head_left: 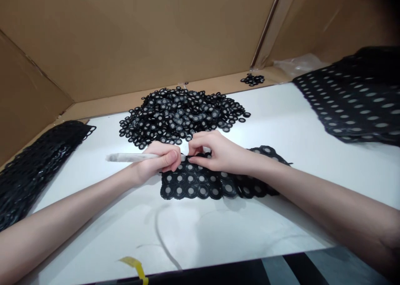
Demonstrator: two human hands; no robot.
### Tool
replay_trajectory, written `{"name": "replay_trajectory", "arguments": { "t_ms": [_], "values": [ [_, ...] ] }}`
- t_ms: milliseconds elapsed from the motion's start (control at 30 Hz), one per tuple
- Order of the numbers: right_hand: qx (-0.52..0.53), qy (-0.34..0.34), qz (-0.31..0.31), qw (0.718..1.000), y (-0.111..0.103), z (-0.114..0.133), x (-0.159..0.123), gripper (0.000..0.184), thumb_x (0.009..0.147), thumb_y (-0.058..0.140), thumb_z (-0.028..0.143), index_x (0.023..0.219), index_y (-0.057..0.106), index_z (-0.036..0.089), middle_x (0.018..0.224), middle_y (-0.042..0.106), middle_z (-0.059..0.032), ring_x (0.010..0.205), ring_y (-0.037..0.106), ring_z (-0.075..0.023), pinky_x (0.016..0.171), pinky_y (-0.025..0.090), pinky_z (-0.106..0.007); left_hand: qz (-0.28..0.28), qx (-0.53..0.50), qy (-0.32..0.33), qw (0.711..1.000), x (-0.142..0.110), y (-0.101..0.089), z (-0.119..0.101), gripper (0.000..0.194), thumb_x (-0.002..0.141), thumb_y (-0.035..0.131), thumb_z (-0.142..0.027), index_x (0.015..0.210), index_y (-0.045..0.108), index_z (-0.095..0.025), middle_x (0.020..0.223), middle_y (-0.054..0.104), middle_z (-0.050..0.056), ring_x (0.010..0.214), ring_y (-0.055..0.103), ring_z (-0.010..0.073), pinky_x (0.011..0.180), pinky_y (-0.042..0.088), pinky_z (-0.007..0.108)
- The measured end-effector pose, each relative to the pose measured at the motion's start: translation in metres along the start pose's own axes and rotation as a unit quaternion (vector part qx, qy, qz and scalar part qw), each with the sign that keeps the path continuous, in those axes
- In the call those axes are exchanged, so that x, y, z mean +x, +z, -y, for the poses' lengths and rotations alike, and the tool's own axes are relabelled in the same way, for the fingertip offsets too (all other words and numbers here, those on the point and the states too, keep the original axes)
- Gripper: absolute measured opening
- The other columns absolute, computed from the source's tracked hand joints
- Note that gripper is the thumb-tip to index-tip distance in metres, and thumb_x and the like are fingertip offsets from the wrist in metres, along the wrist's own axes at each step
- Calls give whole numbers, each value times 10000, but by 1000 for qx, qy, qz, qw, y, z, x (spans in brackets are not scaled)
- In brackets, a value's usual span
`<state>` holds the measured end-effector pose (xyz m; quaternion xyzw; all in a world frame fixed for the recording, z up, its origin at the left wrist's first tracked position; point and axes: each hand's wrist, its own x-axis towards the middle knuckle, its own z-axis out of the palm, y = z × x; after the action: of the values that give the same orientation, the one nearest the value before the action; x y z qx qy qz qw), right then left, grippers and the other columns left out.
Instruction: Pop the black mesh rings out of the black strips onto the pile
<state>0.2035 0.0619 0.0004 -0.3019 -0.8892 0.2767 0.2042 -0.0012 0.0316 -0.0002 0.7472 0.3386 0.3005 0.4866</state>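
Observation:
A black sheet of joined rings (pixel 191 190) lies on the white table, pale discs showing in its holes. My left hand (pixel 161 158) is closed around a white pen-like stick (pixel 131 157), whose tip points right over the sheet's upper left part. My right hand (pixel 212 149) is at the sheet's upper edge, thumb and fingers curled close together beside the stick's tip. Whether a small piece sits between those fingertips is too small to tell. Just beyond both hands rises a heap of loose black rings with pale centres (pixel 178 114).
Stacked black ring sheets (pixel 40 164) lie at the left. More perforated sheets (pixel 356 97) pile up at the right. A small cluster of black rings (pixel 252 80) lies by the cardboard wall (pixel 156 39). Yellow tape (pixel 137 266) sticks up at the front edge.

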Motion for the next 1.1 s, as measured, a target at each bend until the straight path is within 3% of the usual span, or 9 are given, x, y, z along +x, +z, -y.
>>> {"name": "replay_trajectory", "arguments": {
  "t_ms": [633,733,867,1100],
  "values": [
    [-33,11,-11,999,1,4,0,70,744,627,144,678,605,154,718,606,-2,723,522,-133,673,301,-253,79,18,-16,997,2,-5,1,473,902,437,-436,550,511,-129,470,394,-23,464,336,87,482,225,268],
    [-53,19,6,998,-1,3,-1,69,764,653,230,758,628,166,776,635,-10,793,538,-161,741,302,-290,61,3,-22,998,2,-3,1,470,900,443,-438,552,513,-131,462,406,-20,464,344,90,478,226,267],
    [-67,43,37,996,-3,2,-2,281,730,711,408,874,633,181,845,645,-28,880,535,-212,828,273,-357,17,-25,-24,999,1,-2,5,468,885,477,-449,551,533,-127,459,442,-5,458,347,93,459,206,268],
    [-64,64,61,994,-2,3,-2,269,737,716,397,861,607,185,851,645,-27,915,520,-229,850,251,-375,-50,-189,-25,980,-3,-3,8,475,834,557,-463,493,495,-139,370,372,-19,375,286,84,407,140,260]
  ]
}}
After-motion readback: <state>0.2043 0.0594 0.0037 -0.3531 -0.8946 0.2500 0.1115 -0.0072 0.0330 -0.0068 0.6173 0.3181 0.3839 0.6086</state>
